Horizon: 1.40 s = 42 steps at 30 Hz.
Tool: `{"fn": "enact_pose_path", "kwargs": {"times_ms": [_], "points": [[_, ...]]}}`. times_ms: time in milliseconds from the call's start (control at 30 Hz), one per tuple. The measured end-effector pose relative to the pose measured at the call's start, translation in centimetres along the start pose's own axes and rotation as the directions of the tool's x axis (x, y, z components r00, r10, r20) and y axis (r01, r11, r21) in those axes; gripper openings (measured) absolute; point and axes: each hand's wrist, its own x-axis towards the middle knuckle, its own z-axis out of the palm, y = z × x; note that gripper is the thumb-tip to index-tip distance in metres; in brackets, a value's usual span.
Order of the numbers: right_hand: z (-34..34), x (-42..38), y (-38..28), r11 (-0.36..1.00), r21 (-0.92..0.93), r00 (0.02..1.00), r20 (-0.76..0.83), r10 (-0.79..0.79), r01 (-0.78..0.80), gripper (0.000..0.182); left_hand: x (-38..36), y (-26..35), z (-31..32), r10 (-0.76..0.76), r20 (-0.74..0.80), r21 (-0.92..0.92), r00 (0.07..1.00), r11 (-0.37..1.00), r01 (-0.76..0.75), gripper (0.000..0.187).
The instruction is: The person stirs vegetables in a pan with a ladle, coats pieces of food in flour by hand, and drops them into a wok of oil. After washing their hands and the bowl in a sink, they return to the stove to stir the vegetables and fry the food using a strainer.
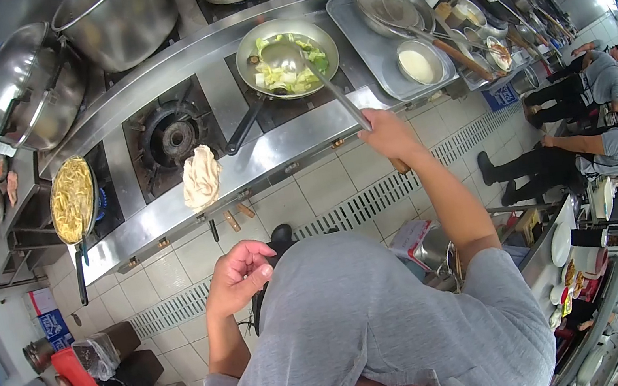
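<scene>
My right hand (389,133) is closed round the long handle of a ladle (341,98). The ladle's round metal bowl rests among chopped pale-green vegetables (276,82) in a frying pan (325,31) on the stove. The pan's black handle points down-left, with no hand on it. In front of my body hangs my left hand (241,275), fingers loosely curled and apart from the thumb, nothing in it. Between that hand and the stove, a crumpled cream cloth (201,179) lies over the steel front edge.
A pan of pasta (73,198) sits on the left burner above a blue flame. Large steel pots (116,26) stand behind. To the right, a metal tray (363,45) holds a strainer (393,5) and a container of white liquid (419,65). Several other people (610,148) stand far right.
</scene>
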Motion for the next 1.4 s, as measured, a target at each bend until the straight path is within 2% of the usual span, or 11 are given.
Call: {"fn": "enact_pose_path", "kwargs": {"times_ms": [100, 300, 600, 700, 800, 900, 1000, 1100, 1200, 1300, 1400], "points": [[-0.3, -1.0, -0.1, 0.995, -0.104, 1.0, 0.008, 0.013, -0.012, 0.029, -0.5, 0.0, -0.3, 0.02, -0.022, 0.017, 1.0, 1.0, -0.02, 0.025], [-0.9, -0.6, -1.0, 0.988, -0.154, 0.992, -0.129, -0.004, -0.016, 0.033, -1.1, -0.6, -0.4, 0.026, -0.035, -0.025, 0.999, 0.999, -0.027, 0.024], [0.6, -0.1, -1.7, 0.95, -0.309, 0.999, -0.006, -0.039, 0.035, 0.032, -1.1, 0.1, -0.7, 0.051, -0.026, 0.005, 0.998, 0.999, -0.05, 0.024], [-0.9, -1.3, -1.5, 0.966, -0.257, 0.998, -0.043, -0.049, 0.036, 0.031, -1.5, -0.3, -0.8, 0.047, -0.052, -0.016, 0.998, 0.999, -0.048, 0.024], [-0.4, 0.2, 0.0, 0.967, -0.251, 0.983, -0.16, -0.094, 0.051, 0.033, -1.5, -0.6, -0.8, 0.04, -0.038, -0.045, 0.998, 0.998, -0.042, 0.023], [-0.4, 1.6, -0.5, 0.967, -0.23, 0.978, -0.197, 0.066, -0.112, 0.032, -1.4, -0.3, -0.7, 0.053, -0.028, -0.054, 0.998, 0.997, -0.055, 0.023], [-0.4, 2.0, 0.1, 0.967, -0.235, 0.989, -0.135, 0.064, -0.094, 0.032, -1.3, 0.0, -1.0, 0.054, -0.036, -0.025, 0.998, 0.998, -0.055, 0.023], [-1.7, 1.3, 0.1, 0.984, -0.167, 0.988, -0.152, 0.032, -0.058, 0.031, -1.6, 0.1, -1.4, 0.038, -0.056, -0.008, 0.998, 0.999, -0.038, 0.023], [-1.5, 1.2, 0.2, 0.982, -0.154, 0.972, -0.224, 0.074, -0.11, 0.031, -1.4, 0.2, -1.4, 0.031, -0.029, -0.021, 0.999, 0.999, -0.031, 0.024], [-0.3, 1.8, 1.6, 0.978, -0.158, 0.976, -0.192, 0.106, -0.137, 0.031, -0.8, 0.0, -0.8, 0.043, 0.008, -0.055, 0.999, 0.998, -0.042, 0.025], [-0.2, 1.3, 2.3, 0.99, -0.129, 0.992, -0.119, 0.038, -0.053, 0.032, -0.5, 0.2, -0.8, 0.043, 0.019, -0.052, 0.999, 0.998, -0.042, 0.025]]}}
